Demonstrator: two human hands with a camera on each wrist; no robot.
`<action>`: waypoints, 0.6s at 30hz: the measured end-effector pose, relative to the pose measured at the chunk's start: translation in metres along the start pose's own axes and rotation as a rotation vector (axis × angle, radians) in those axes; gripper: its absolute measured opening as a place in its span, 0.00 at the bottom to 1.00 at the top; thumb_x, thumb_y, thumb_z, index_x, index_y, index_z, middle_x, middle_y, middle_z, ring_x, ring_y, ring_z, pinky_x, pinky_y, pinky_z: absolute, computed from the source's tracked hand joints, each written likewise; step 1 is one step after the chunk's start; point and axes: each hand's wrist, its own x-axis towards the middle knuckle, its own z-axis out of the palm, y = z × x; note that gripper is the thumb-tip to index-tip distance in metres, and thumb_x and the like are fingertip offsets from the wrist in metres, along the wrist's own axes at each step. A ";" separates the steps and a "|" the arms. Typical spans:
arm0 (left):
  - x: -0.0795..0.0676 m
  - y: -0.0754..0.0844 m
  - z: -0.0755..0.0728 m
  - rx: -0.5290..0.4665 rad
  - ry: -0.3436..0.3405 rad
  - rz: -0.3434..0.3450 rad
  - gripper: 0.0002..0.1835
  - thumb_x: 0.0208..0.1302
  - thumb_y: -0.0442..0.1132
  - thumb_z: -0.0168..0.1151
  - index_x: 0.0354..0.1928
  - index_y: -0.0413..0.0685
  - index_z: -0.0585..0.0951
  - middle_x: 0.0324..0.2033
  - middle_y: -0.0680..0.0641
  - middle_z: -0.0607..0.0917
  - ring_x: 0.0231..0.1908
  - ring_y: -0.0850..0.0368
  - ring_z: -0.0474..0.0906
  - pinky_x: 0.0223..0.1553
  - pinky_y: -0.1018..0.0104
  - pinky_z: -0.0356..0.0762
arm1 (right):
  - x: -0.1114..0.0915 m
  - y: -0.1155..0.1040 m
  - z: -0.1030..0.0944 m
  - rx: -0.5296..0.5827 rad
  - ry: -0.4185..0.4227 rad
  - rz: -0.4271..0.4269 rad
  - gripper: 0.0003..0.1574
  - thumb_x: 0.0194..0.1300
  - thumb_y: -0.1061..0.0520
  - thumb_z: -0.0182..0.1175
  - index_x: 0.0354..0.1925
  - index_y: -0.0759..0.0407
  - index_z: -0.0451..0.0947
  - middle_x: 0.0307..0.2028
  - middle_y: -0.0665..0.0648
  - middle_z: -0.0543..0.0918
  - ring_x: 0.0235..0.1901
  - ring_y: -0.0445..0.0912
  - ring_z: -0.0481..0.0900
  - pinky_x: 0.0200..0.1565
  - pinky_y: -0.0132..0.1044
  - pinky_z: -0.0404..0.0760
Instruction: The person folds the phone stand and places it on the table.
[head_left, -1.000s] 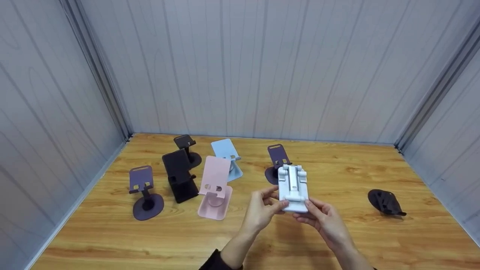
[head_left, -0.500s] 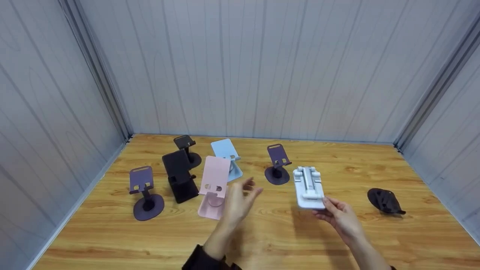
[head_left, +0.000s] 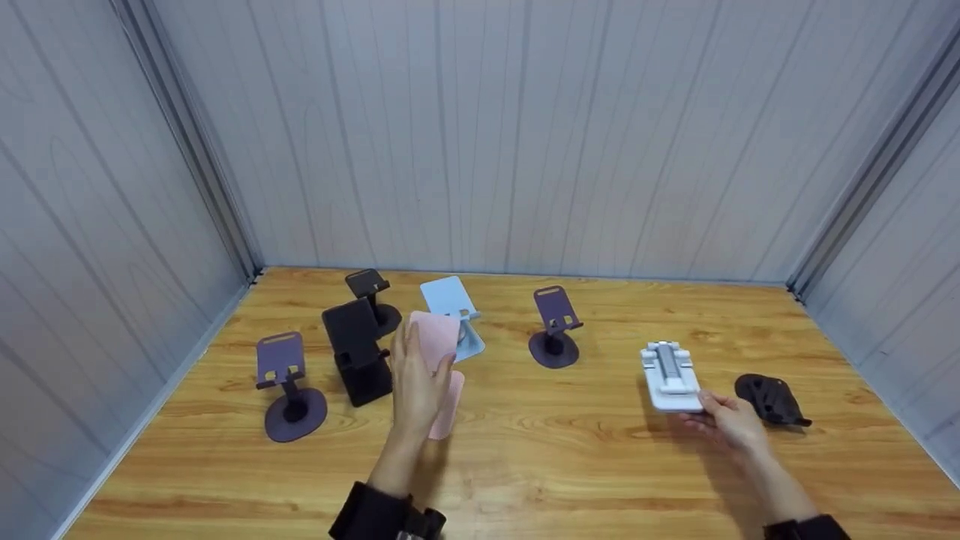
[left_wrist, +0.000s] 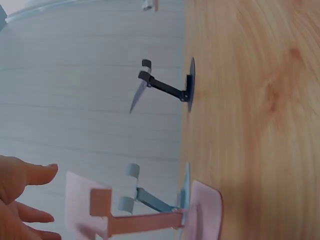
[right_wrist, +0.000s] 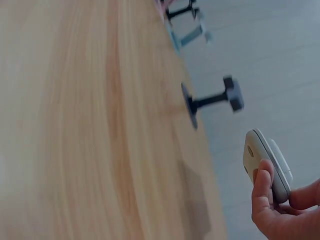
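Observation:
My right hand (head_left: 735, 427) pinches the lower right corner of a white folded phone stand (head_left: 667, 401) and holds it above the table. In the right wrist view, the thumb and fingers grip the edge of that white stand (right_wrist: 260, 155). Over on the left, my left hand (head_left: 415, 390) is at an upright pink phone stand (head_left: 437, 337), partly covering it in the head view. The left wrist view shows the fingers (left_wrist: 35, 215) extended and apart from the pink stand's plate (left_wrist: 80, 200).
Upright phone stands around the left hand: purple (head_left: 281, 356), large black (head_left: 352, 330), small black (head_left: 367, 283) and light blue (head_left: 442, 294). Another purple stand (head_left: 555, 307) stands mid-table. A black folded stand (head_left: 772, 401) lies at the right. Panel walls (head_left: 480, 150) enclose the wooden table.
My left hand has let go of the white folded stand and moved left to the pink stand. My right hand has carried the white stand rightward, towards the black folded one.

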 end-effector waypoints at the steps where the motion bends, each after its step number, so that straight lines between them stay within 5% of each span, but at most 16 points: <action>1: 0.000 -0.003 0.000 -0.003 -0.002 -0.016 0.37 0.53 0.36 0.64 0.61 0.29 0.58 0.60 0.31 0.57 0.59 0.36 0.54 0.58 0.46 0.56 | 0.003 0.001 -0.006 -0.009 0.006 0.008 0.29 0.70 0.62 0.35 0.58 0.85 0.43 0.24 0.54 0.79 0.26 0.41 0.79 0.31 0.29 0.78; 10: 0.004 -0.019 0.002 0.004 0.000 -0.077 0.36 0.55 0.37 0.62 0.59 0.24 0.58 0.51 0.26 0.68 0.52 0.35 0.65 0.52 0.47 0.64 | 0.019 0.005 -0.040 -0.032 0.039 0.161 0.31 0.70 0.62 0.30 0.62 0.78 0.31 0.23 0.54 0.79 0.25 0.43 0.79 0.32 0.30 0.78; 18: 0.017 -0.022 -0.008 0.021 -0.010 -0.119 0.15 0.58 0.30 0.57 0.45 0.25 0.75 0.40 0.31 0.79 0.42 0.42 0.76 0.40 0.52 0.75 | 0.029 0.011 -0.047 -0.064 0.087 0.176 0.31 0.69 0.63 0.30 0.62 0.79 0.32 0.22 0.53 0.76 0.24 0.42 0.78 0.33 0.32 0.79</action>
